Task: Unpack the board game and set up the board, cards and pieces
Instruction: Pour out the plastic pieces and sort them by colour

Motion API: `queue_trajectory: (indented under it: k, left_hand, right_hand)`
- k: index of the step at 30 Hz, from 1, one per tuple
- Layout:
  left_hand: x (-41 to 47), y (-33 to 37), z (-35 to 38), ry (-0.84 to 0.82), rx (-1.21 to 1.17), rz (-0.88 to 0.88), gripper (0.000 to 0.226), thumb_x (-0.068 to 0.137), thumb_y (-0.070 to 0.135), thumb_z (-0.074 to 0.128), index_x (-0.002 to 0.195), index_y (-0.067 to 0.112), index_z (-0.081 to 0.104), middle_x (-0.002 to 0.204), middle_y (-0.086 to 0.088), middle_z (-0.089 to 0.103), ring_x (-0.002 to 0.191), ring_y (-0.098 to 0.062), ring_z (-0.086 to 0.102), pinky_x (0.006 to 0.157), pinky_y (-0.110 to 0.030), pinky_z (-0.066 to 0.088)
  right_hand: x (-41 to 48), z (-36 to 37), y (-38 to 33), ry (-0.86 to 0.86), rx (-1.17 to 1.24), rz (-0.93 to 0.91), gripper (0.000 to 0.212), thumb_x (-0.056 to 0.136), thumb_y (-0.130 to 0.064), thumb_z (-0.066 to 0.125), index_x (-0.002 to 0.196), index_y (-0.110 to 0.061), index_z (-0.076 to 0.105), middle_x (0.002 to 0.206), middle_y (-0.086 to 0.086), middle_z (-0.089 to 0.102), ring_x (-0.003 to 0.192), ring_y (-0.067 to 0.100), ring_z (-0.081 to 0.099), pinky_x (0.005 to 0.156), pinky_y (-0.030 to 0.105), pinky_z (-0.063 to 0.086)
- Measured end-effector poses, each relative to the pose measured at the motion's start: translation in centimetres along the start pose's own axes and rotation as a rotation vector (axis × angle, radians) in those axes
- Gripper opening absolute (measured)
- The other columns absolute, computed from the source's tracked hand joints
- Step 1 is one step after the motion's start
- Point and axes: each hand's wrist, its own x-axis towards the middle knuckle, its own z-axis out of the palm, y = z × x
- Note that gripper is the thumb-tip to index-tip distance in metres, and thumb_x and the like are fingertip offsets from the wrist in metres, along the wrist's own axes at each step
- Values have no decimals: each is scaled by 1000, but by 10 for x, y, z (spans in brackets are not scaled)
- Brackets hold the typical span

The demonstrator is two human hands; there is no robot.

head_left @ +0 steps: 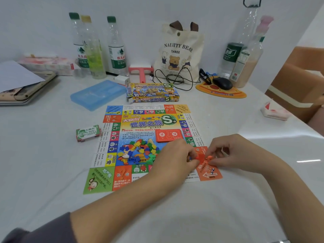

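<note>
Board (133, 127) lies flat, bright with coloured squares; my left hand (173, 158) and right hand (240, 153) pinch orange pieces (203, 157).

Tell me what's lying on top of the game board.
On the game board lie a pile of coloured pieces and a red card stack. The left hand and right hand pinch an orange piece over its near right corner; anything beneath them is hidden.

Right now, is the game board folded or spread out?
Spread out. The board lies flat on the table, with loose pieces and red cards resting on it.
</note>
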Motion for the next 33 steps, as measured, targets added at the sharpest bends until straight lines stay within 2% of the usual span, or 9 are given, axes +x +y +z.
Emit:
queue_trajectory:
  k: [4,9,13,16,18,23,29,31,33]
  left_hand:
    - [1,-1,2,1,12,4,10,86,32,66,86,22,67,86,9,50,81,-9,49,73,-29,46]
    - [0,-3,1,9,3,7,10,86,33,67,89,23,68,85,11,46,81,-7,47,73,-24,43]
    - [-3,-8,-15,60,25,44,8,86,28,67,91,22,69,88,10,52,81,-6,50,76,-26,45]
    - [-11,-22,-34,116,70,61,1,85,27,66,84,27,66,83,12,53,77,-4,50,71,-26,44]
    - [-20,-38,-46,143,127,75,5,84,30,66,79,29,64,78,14,52,73,-2,50,69,-25,40]
    - [-43,-76,-72,181,255,70,17,81,39,56,84,28,68,82,18,55,79,-4,52,75,-30,42]
    - [-54,-88,-83,142,338,114,32,82,52,45,90,32,68,88,21,52,85,-1,52,79,-29,35]
    - [-55,-89,-85,140,369,120,33,83,52,43,92,33,67,88,20,52,86,-2,52,80,-28,33]
    - [-54,-93,-87,160,387,105,33,83,50,41,93,32,67,89,19,54,87,-4,52,77,-29,33]
  right_hand:
    - [-2,-2,0,4,20,12,17,74,-18,81,79,-33,73,75,-13,67,68,6,57,60,12,41]
    - [-2,-5,1,12,63,0,19,73,-22,83,83,-34,74,77,-11,68,69,8,56,60,18,42]
    - [-2,-6,0,30,94,-13,22,71,-21,84,86,-34,74,78,-10,67,69,8,55,60,17,40]
    - [1,-6,-5,59,134,-37,20,71,-24,83,87,-33,74,81,-9,67,70,9,55,61,19,41]
    - [4,-3,-10,74,118,-57,19,73,-28,81,88,-35,73,85,-11,67,74,10,56,63,17,40]
    - [18,10,-36,113,-2,-192,19,78,-21,78,93,-30,72,89,-14,65,84,8,57,68,9,40]
    - [45,39,-78,22,-278,-353,16,86,-37,67,101,-30,68,88,-17,59,82,4,53,75,29,49]
    - [52,49,-86,-1,-357,-353,22,88,-40,63,109,-34,65,90,-19,53,85,0,48,75,29,48]
    - [57,58,-91,-24,-409,-354,28,90,-41,61,118,-36,62,91,-19,50,86,0,45,68,21,43]
